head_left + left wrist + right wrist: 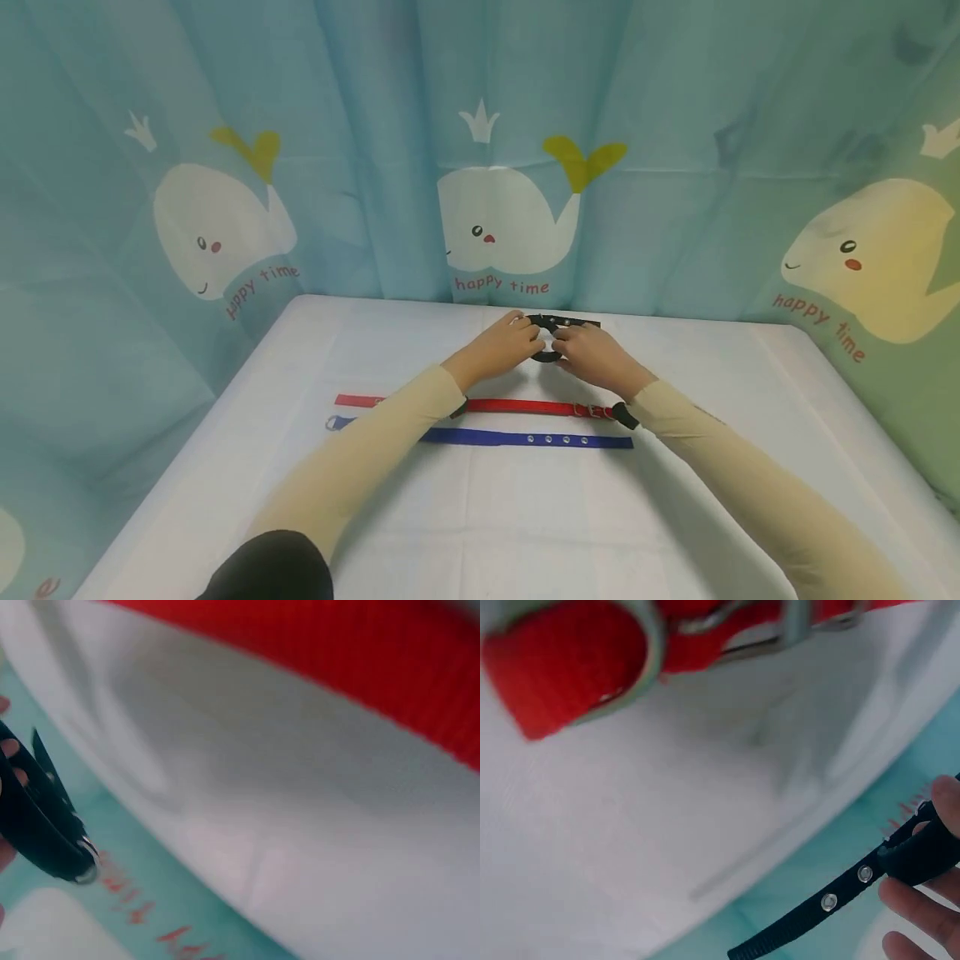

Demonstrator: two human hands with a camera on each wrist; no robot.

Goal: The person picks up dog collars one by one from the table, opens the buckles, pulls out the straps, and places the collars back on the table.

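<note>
Both hands are at the far side of the table, holding a black collar (567,321) bent into a loop. My left hand (501,346) grips its left part; in the left wrist view the black strap (41,825) shows a metal ring at its end. My right hand (596,354) pinches the other side, and in the right wrist view the strap's free end (802,922) with metal eyelets hangs past the fingers. Nearer lie a red collar (525,407) with a metal buckle and, in front of it, a blue collar (472,437) with several eyelets.
A white cloth covers the table (465,533). Behind it hangs a blue-green curtain (360,233) printed with whales. The forearms pass above the red and blue collars. A dark rounded object (273,567) is at the lower left, its kind unclear.
</note>
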